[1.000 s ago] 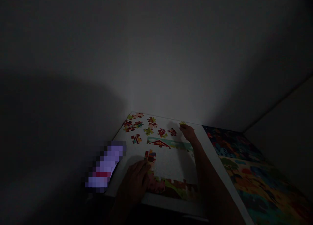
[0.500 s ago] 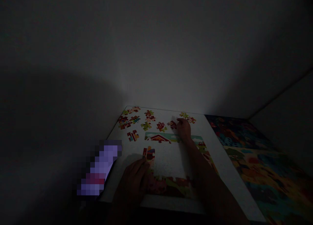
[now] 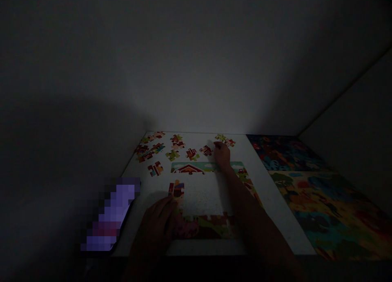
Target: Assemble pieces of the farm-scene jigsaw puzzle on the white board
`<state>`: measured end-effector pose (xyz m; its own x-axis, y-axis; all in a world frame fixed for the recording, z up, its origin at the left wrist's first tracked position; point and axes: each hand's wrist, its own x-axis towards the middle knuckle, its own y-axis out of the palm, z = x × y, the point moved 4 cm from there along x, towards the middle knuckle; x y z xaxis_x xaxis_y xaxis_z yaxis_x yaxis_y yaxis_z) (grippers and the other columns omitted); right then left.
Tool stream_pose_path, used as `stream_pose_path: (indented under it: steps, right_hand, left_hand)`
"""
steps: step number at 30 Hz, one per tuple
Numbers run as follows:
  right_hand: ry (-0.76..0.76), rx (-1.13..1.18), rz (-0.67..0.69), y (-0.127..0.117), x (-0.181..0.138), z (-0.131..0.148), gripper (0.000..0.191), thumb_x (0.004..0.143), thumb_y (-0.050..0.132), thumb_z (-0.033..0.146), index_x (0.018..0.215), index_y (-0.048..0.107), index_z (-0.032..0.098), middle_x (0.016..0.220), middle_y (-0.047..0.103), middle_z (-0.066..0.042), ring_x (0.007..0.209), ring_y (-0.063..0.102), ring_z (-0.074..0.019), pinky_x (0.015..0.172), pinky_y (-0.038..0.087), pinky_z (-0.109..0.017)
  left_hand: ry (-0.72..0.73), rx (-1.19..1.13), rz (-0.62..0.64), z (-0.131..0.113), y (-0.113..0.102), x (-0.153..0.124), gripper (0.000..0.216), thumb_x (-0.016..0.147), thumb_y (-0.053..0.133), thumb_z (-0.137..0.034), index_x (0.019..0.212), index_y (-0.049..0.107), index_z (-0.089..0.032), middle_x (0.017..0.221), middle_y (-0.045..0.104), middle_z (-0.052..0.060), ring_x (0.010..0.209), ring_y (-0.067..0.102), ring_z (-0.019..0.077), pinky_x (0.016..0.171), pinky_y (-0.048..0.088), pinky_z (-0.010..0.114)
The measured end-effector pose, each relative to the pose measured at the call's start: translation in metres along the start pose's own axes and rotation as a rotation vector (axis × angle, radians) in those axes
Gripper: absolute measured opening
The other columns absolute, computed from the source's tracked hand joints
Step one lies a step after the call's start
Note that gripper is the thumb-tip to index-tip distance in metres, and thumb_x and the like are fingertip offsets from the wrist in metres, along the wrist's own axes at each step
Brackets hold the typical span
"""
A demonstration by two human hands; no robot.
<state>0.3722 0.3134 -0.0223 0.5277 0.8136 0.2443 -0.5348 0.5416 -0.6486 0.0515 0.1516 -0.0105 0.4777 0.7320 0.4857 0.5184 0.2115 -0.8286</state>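
Note:
In a dark room a partly built jigsaw puzzle (image 3: 203, 200) lies on a white board (image 3: 269, 200). Its top strip, right side and bottom strip are joined; the middle is bare. My left hand (image 3: 157, 227) rests by the puzzle's bottom-left corner, fingers curled near a small red-and-blue piece cluster (image 3: 177, 189). My right hand (image 3: 222, 155) reaches to the far edge, fingers bent down on the top strip beside a loose red piece (image 3: 206, 150). Whether it grips a piece is hidden in the dark.
Several loose pieces (image 3: 159, 149) lie scattered at the board's far left, two more (image 3: 225, 139) at the far middle. A colourful picture sheet (image 3: 309, 188) lies to the right. A blurred purple lit object (image 3: 108, 214) sits left of the board. Walls close behind.
My right hand drew back from the far pieces to the puzzle's top strip. The view swung, so the board sits further left. My left hand stayed put.

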Motion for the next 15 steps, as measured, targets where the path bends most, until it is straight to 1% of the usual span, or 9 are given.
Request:
stream_pose_path:
  steps: [2,6,9,11,13,15]
  right_hand:
    - [0.001,-0.01,0.015,0.0,-0.001,0.002,0.044,0.084,0.038,0.014,0.115,0.069,0.012,0.114,0.069,-0.014,0.105,0.064,-0.0228,0.095,0.047,-0.035]
    - [-0.034,-0.043,0.059,0.0,-0.003,0.007,0.041,0.084,0.042,0.015,0.116,0.068,0.011,0.113,0.069,-0.015,0.104,0.063,-0.0217,0.095,0.045,-0.032]
    - [-0.079,-0.091,0.102,0.002,-0.006,0.01,0.037,0.086,0.054,0.029,0.115,0.068,0.011,0.113,0.068,-0.016,0.107,0.061,-0.0244,0.096,0.043,-0.033]
    - [-0.101,-0.156,0.126,0.003,-0.008,0.013,0.045,0.082,0.063,0.042,0.115,0.066,0.01,0.114,0.065,-0.019,0.109,0.06,-0.0277,0.095,0.043,-0.035]
    - [-0.133,-0.265,0.151,0.003,-0.012,0.016,0.052,0.08,0.065,0.05,0.114,0.065,0.01,0.115,0.064,-0.02,0.108,0.059,-0.0292,0.092,0.043,-0.036]
    - [-0.167,-0.373,0.168,0.003,-0.015,0.019,0.051,0.081,0.063,0.051,0.112,0.065,0.011,0.115,0.063,-0.02,0.107,0.059,-0.0294,0.09,0.044,-0.036]
  left_hand:
    - [-0.012,0.003,0.004,0.0,0.0,0.0,0.032,0.094,0.046,-0.024,0.121,0.064,-0.023,0.125,0.066,0.007,0.111,0.062,0.0218,0.093,0.054,0.039]
    - [0.026,0.012,-0.012,0.002,0.002,-0.001,0.033,0.092,0.047,-0.022,0.121,0.064,-0.021,0.125,0.066,0.007,0.113,0.062,0.0218,0.094,0.054,0.039]
    - [0.064,0.024,-0.003,0.006,0.002,-0.001,0.034,0.091,0.048,-0.021,0.122,0.063,-0.022,0.125,0.066,0.007,0.112,0.063,0.0215,0.094,0.054,0.038]
    - [0.085,0.034,0.018,0.007,0.002,-0.001,0.035,0.091,0.049,-0.021,0.123,0.063,-0.022,0.126,0.066,0.007,0.112,0.063,0.0214,0.093,0.055,0.038]
    - [0.08,0.044,0.025,0.006,0.0,-0.001,0.035,0.091,0.049,-0.021,0.124,0.062,-0.021,0.126,0.066,0.008,0.113,0.063,0.0218,0.093,0.055,0.038]
    - [0.055,0.045,0.019,0.003,-0.001,0.0,0.034,0.091,0.049,-0.021,0.122,0.063,-0.02,0.125,0.066,0.008,0.112,0.063,0.0222,0.094,0.055,0.039]
